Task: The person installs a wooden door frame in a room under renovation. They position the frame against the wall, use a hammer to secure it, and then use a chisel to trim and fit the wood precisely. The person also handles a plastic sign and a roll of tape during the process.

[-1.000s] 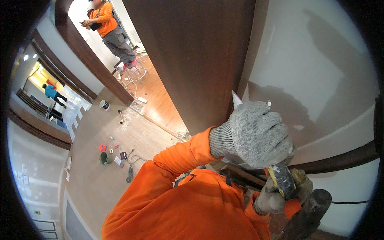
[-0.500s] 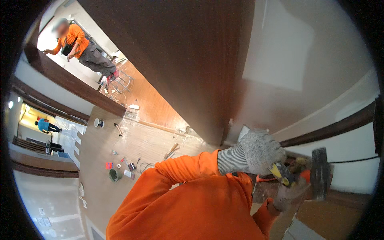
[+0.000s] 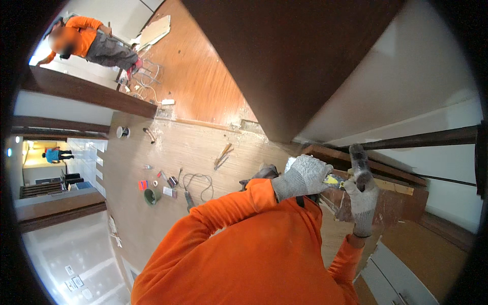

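My left hand [image 3: 305, 178], in a grey knit glove, is closed around a chisel with a yellow-and-black handle [image 3: 333, 181]. A flat silvery piece shows beside its knuckles, and most of the blade is hidden. Close by on the right, my gloved right hand [image 3: 362, 201] grips a hammer, whose dark, blurred head [image 3: 359, 161] sits just above the fingers. The hammer's handle is mostly covered. Behind both hands runs a dark brown wooden board [image 3: 386, 170] along the foot of the white wall.
A large dark brown door panel [image 3: 284, 56] rises ahead. Tools [image 3: 222, 155], a corded tool [image 3: 189, 199], a green bucket [image 3: 151, 196] and a white bucket [image 3: 122, 132] lie on the floor at left. A co-worker in orange [image 3: 84, 38] is beyond the doorway. A light cabinet [image 3: 396, 274] stands lower right.
The hammer has swung up and leftward, closer to the chisel and my left hand. My view has turned, so the door panel and doorway appear shifted. Both hands keep their grips.
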`<action>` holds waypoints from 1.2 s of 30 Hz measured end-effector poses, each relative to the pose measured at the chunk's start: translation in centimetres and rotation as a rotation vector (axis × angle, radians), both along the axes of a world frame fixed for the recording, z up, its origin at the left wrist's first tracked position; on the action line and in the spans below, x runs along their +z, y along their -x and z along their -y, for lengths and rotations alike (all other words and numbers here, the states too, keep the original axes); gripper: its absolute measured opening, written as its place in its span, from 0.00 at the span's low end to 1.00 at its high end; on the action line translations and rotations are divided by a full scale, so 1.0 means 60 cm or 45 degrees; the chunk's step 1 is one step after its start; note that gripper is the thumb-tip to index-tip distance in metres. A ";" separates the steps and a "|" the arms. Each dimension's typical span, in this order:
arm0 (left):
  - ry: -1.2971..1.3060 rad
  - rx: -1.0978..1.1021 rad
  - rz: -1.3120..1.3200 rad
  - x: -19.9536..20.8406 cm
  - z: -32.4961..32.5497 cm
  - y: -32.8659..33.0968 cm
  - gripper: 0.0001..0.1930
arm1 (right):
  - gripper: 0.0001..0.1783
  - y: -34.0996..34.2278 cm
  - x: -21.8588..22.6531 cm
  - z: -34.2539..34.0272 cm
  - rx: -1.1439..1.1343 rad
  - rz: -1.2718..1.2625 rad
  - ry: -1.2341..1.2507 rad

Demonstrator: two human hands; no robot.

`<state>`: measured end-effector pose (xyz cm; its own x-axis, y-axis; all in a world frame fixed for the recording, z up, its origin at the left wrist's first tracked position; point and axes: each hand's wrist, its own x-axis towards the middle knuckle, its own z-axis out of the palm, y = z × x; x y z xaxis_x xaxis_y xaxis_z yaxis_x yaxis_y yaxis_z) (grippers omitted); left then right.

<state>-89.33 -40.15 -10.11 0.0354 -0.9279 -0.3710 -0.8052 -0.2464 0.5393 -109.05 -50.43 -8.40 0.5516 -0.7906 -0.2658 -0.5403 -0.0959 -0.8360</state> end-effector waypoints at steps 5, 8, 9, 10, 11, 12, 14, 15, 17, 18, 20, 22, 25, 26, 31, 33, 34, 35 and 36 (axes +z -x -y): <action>-0.054 -0.018 -0.076 -0.054 -0.079 -0.012 0.22 | 0.27 -0.020 -0.055 -0.066 0.035 -0.075 -0.127; -0.088 0.046 -0.112 -0.101 -0.160 -0.036 0.21 | 0.22 -0.042 -0.069 -0.109 0.052 -0.303 -0.279; -0.079 0.102 -0.121 -0.122 -0.186 -0.039 0.20 | 0.22 -0.036 -0.098 -0.113 0.096 -0.384 -0.233; -0.075 0.158 -0.117 -0.146 -0.213 -0.043 0.20 | 0.22 -0.035 -0.121 -0.118 0.142 -0.451 -0.190; -0.070 0.216 -0.113 -0.167 -0.237 -0.046 0.19 | 0.22 -0.033 -0.134 -0.123 0.170 -0.540 -0.202; -0.051 0.260 -0.095 -0.184 -0.261 -0.053 0.19 | 0.22 -0.031 -0.156 -0.130 0.192 -0.554 -0.191; -0.013 0.342 -0.069 -0.214 -0.306 -0.056 0.19 | 0.22 -0.007 -0.213 -0.136 0.228 -0.590 -0.168; 0.001 0.430 -0.079 -0.227 -0.323 -0.060 0.18 | 0.23 -0.016 -0.228 -0.143 0.238 -0.564 -0.216; -0.006 0.571 -0.098 -0.249 -0.361 -0.057 0.17 | 0.24 -0.015 -0.242 -0.145 0.381 -0.724 -0.239; -0.017 0.638 -0.105 -0.254 -0.379 -0.056 0.17 | 0.24 -0.022 -0.241 -0.150 0.450 -0.802 -0.256; -0.097 0.702 -0.114 -0.266 -0.400 -0.053 0.17 | 0.25 -0.013 -0.271 -0.148 0.551 -0.849 -0.238; -0.168 0.752 -0.136 -0.275 -0.418 -0.056 0.17 | 0.26 -0.030 -0.281 -0.156 0.635 -0.876 -0.239; -0.228 0.708 -0.145 -0.306 -0.428 -0.051 0.17 | 0.28 -0.050 -0.296 -0.167 0.718 -0.932 -0.229; -0.253 0.674 -0.160 -0.314 -0.429 -0.052 0.17 | 0.29 -0.052 -0.311 -0.170 0.753 -0.964 -0.210; -0.135 0.399 -0.008 -0.407 -0.431 -0.049 0.14 | 0.32 -0.117 -0.322 -0.176 0.859 -0.894 -0.179; -0.122 0.267 0.049 -0.437 -0.438 -0.064 0.14 | 0.32 -0.119 -0.384 -0.171 0.923 -0.795 -0.010; -0.183 0.254 0.021 -0.438 -0.444 -0.068 0.14 | 0.32 -0.116 -0.393 -0.185 0.933 -0.767 0.059; -0.216 0.168 0.045 -0.445 -0.448 -0.093 0.14 | 0.32 -0.129 -0.408 -0.189 0.919 -0.760 0.059; -0.251 0.079 0.060 -0.443 -0.455 -0.112 0.14 | 0.32 -0.154 -0.405 -0.198 0.906 -0.763 0.053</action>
<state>-82.63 -12.82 -36.72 0.1119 -0.8331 -0.5417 -0.8085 -0.3933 0.4378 -99.81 -38.56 -32.71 0.6900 -0.3346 -0.6419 -0.6832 -0.5941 -0.4247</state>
